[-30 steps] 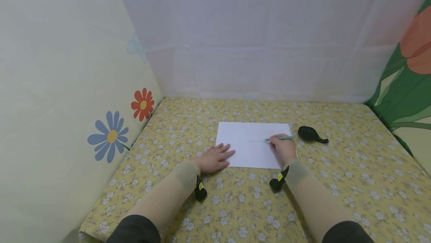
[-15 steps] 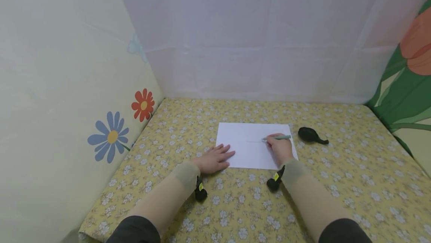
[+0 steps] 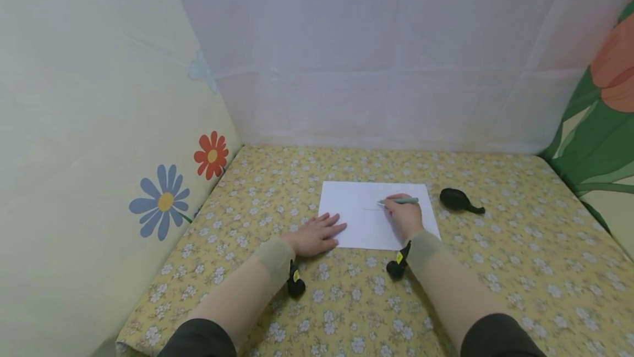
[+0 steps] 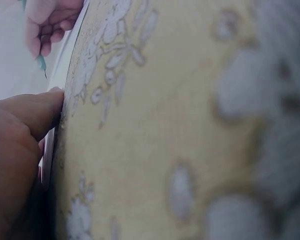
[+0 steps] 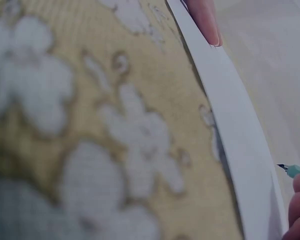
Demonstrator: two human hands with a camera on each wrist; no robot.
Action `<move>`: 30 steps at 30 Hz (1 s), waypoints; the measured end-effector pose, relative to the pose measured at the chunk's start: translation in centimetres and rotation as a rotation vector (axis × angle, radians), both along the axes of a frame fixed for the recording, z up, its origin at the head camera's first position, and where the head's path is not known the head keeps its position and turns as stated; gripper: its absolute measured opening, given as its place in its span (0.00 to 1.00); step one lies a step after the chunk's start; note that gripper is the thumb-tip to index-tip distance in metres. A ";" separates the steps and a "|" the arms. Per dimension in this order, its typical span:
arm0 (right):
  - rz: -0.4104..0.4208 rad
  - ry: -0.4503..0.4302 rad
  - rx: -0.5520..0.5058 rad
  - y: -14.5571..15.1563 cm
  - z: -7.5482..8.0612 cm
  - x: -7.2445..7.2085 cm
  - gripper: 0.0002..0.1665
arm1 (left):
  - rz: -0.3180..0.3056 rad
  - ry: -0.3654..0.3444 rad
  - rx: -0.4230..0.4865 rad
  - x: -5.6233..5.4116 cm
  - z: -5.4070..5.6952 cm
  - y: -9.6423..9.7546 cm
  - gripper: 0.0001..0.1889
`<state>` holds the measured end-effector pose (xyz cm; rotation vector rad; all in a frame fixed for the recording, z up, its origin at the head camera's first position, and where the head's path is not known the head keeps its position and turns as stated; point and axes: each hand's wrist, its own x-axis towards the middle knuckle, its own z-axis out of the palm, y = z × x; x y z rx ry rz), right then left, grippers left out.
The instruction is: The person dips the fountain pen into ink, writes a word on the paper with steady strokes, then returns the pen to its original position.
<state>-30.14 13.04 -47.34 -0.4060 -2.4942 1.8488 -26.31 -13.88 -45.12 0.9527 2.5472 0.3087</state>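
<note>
A white sheet of paper [image 3: 356,230] lies flat on the cloth, with a faint thin line [image 3: 371,209] near its middle. My left hand [image 3: 314,234] rests with spread fingers on the sheet's lower left corner. In the left wrist view its thumb [image 4: 37,107] lies at the paper's edge. My right hand [image 3: 406,217] pinches a pale green pen [image 3: 407,200], tip pointing left, just beyond the line in the head view. The pen's dark tip [image 5: 282,166] shows in the right wrist view; I cannot tell whether it touches the paper.
A black rounded thing with a narrow tail [image 3: 454,199] lies right of the paper. Yellow flowered cloth [image 3: 277,181] covers the table. A white sheet [image 3: 337,71] hangs behind, and a flower-printed panel [image 3: 124,98] stands at the left.
My right hand has moved left across the paper with the pen, whose tip goes from the line's right end to just beyond the line. The left hand has stayed in place.
</note>
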 end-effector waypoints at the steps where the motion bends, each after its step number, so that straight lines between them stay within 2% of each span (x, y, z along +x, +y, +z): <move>1: 0.002 -0.001 0.006 -0.1 0.0 0.0 0.16 | 0.003 -0.002 -0.001 0.0 -0.1 0.0 0.30; 16: 0.017 -0.017 0.042 -0.5 0.1 -0.2 0.16 | 0.004 0.013 -0.003 0.0 -0.3 0.0 0.29; 30: 0.016 -0.018 0.061 -0.4 -0.2 -0.5 0.16 | 0.004 0.015 0.001 0.0 -0.1 0.0 0.29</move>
